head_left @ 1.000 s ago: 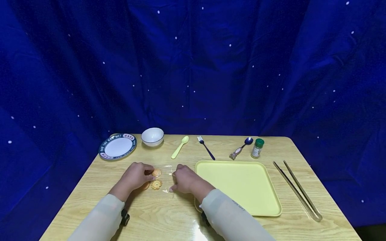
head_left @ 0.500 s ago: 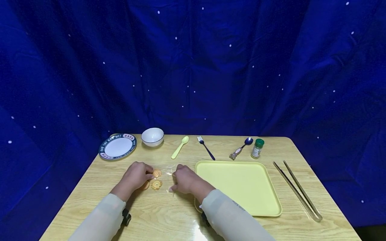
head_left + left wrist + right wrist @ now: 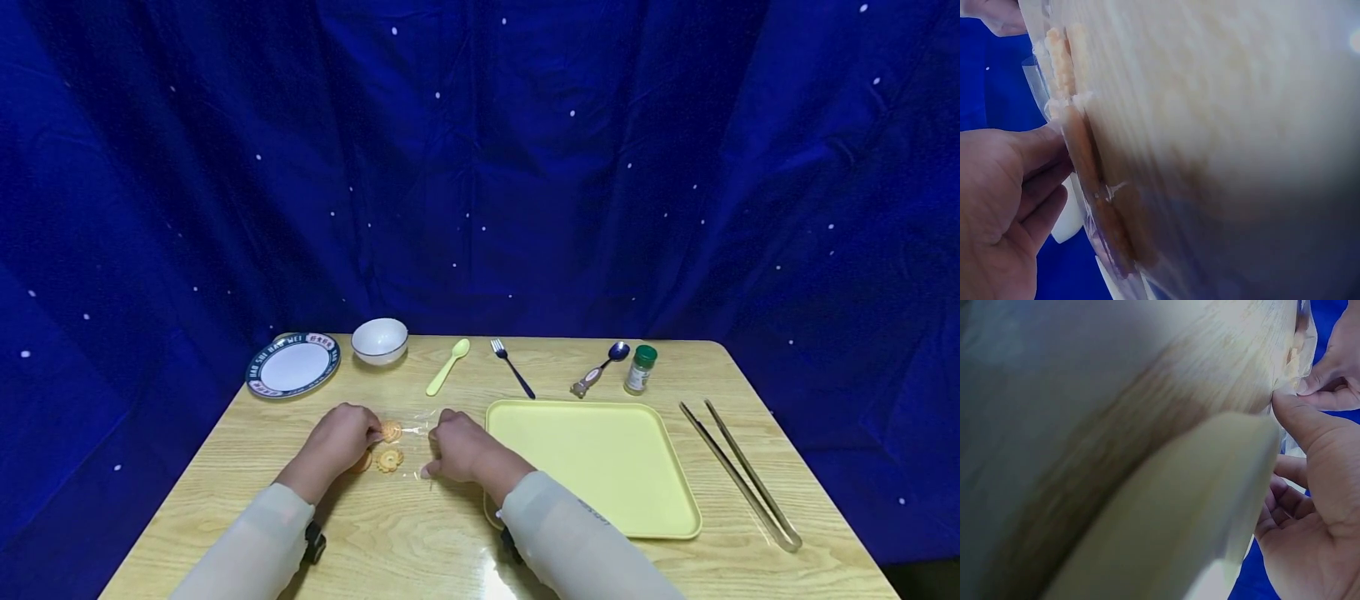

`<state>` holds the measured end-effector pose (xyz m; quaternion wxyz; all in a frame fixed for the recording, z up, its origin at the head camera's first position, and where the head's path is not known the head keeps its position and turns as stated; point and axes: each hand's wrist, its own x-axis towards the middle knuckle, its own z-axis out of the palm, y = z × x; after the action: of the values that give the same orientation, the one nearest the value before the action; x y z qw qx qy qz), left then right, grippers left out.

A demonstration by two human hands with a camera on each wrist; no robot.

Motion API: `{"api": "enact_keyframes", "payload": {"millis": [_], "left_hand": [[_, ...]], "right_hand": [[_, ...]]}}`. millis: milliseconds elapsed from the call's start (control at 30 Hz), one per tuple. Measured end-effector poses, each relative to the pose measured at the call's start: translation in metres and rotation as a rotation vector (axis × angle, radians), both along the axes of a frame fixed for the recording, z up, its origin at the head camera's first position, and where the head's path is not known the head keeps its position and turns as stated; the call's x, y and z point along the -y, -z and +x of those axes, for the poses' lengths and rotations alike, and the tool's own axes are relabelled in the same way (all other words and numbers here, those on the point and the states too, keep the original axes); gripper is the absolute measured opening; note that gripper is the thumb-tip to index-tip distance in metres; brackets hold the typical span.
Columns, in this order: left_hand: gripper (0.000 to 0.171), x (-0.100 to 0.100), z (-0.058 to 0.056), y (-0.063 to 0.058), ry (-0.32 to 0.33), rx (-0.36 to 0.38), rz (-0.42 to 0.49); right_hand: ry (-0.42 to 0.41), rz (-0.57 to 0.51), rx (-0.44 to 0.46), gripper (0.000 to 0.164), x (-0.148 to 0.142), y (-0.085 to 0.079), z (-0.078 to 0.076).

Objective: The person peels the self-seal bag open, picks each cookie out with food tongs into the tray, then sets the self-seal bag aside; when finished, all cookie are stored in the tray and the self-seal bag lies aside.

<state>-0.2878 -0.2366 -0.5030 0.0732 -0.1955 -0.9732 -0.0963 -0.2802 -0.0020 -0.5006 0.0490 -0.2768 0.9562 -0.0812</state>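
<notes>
A clear plastic bag of biscuits lies on the table between the two hands. Inside it show a round biscuit, a flower-shaped biscuit and a third biscuit, partly under the left hand. My left hand pinches the bag at its left part, beside the round biscuit; in the left wrist view the thumb meets the film near the biscuits. At the bag's right edge, my right hand holds the film between thumb and fingers. Its curled fingers are partly hidden in the head view.
A yellow tray stands right of the bag, under the right forearm. Along the back are a plate, bowl, yellow spoon, fork, dark spoon and green-capped jar. Metal tongs lie far right.
My left thumb has drawn back slightly from over the biscuits toward its fingers. Glints and creases on the film have shifted. My right hand stays almost still.
</notes>
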Motion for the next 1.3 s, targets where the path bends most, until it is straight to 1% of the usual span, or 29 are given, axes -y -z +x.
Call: {"api": "enact_keyframes", "payload": {"millis": [133,233,367,433,500,567,600,667,733,800,867,933,1033,1133,1300], "left_hand": [[0.046,0.000,-0.001,0.001,0.003,-0.003,0.002],[0.045,0.000,-0.001,0.002,-0.003,-0.021,0.001],[0.042,0.001,0.001,0.002,-0.006,-0.042,0.007],[0.041,0.002,0.002,0.002,-0.009,-0.031,0.010],[0.038,0.002,0.002,0.001,-0.023,-0.004,0.027],[0.030,0.002,0.003,-0.001,-0.037,0.014,0.055],[0.023,0.002,0.004,-0.001,-0.045,0.026,0.072],[0.002,0.001,0.006,-0.003,-0.056,0.066,0.127],[0.031,0.001,0.007,-0.004,-0.047,0.125,0.179],[0.052,0.001,0.009,-0.004,-0.025,0.192,0.213],[0.066,0.001,0.010,-0.003,0.005,0.241,0.234],[0.072,0.002,0.011,-0.003,0.013,0.266,0.248],[0.068,0.003,0.011,-0.002,0.008,0.266,0.271],[0.056,0.003,0.011,-0.001,-0.005,0.263,0.296],[0.037,0.004,0.010,0.002,-0.018,0.237,0.307]], "right_hand": [[-0.003,0.007,0.006,0.042,0.001,0.000,0.000],[0.000,0.010,0.005,0.039,0.001,0.001,-0.001],[-0.006,0.009,-0.005,0.041,0.001,0.002,-0.001],[-0.009,0.006,-0.009,0.044,0.001,0.002,-0.001],[-0.012,0.004,-0.009,0.045,0.001,0.003,-0.001],[-0.011,0.003,-0.006,0.045,0.001,0.002,-0.002],[-0.009,0.002,-0.002,0.044,0.001,0.002,-0.002],[-0.007,0.004,0.005,0.043,0.001,0.001,-0.002],[-0.006,0.003,0.010,0.042,0.000,0.000,-0.002],[-0.007,0.001,0.012,0.040,0.000,-0.001,-0.002],[-0.008,-0.004,0.010,0.038,0.000,-0.002,-0.003],[-0.009,-0.010,0.007,0.036,0.000,-0.002,-0.003],[-0.009,-0.012,0.007,0.036,0.000,-0.002,-0.002],[-0.005,-0.012,0.008,0.036,-0.001,0.000,-0.002],[0.001,-0.023,0.020,0.036,-0.001,0.002,-0.002]]}}
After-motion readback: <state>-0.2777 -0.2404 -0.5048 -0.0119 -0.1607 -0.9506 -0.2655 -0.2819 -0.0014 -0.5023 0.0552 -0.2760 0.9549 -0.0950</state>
